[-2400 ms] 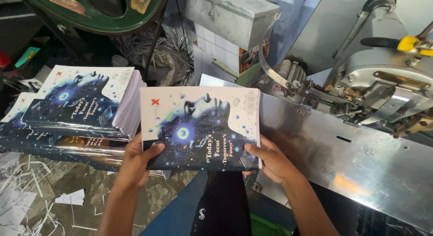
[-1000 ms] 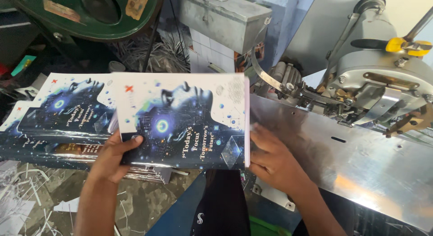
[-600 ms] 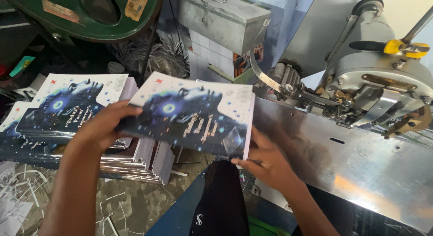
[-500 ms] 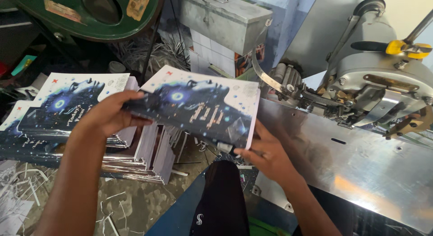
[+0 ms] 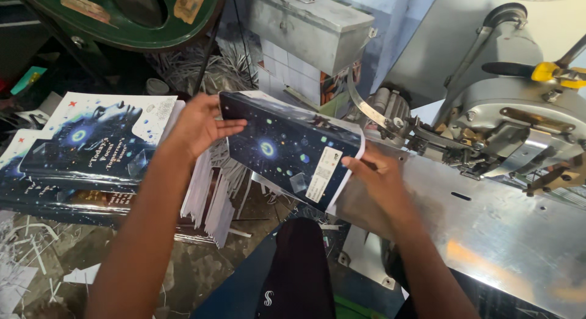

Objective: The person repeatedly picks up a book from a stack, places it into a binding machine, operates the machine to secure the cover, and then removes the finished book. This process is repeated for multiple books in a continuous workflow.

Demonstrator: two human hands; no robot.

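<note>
Big metal machine (image 5: 519, 130) fills the right side, grey housing with a yellow-handled lever on top. Its shiny steel counter (image 5: 488, 227) slopes down toward the lower right, one small slot in it. Upper left: green round machine part (image 5: 122, 14) with stickers. Grey metal box (image 5: 311, 29) sits top centre, tangled paper strips below it. Floor at lower left covered in white paper trimmings (image 5: 24, 258).

Stack of glossy books (image 5: 91, 154) at left, dark blue covers with a glowing face design and white speckled top edge, top copy lying face up, others fanned below, page edges showing on the right side of the stack.

Held book (image 5: 287, 151) is mid-air at centre, between the stack and the steel counter, tilted with its back cover up: dark blue, star dots, a bright ring, white label patch near the lower right edge. Its right end is just over the counter's left edge; cannot tell if it touches.

Left hand (image 5: 198, 127): grip grasping the book's upper left end, fingers spread over the cover, thumb side hidden. Right hand (image 5: 381, 179): grip grasping the book's lower right corner, fingers on the white edge, hand over the counter.

Dark trouser leg (image 5: 299, 276) of the person at bottom centre.
</note>
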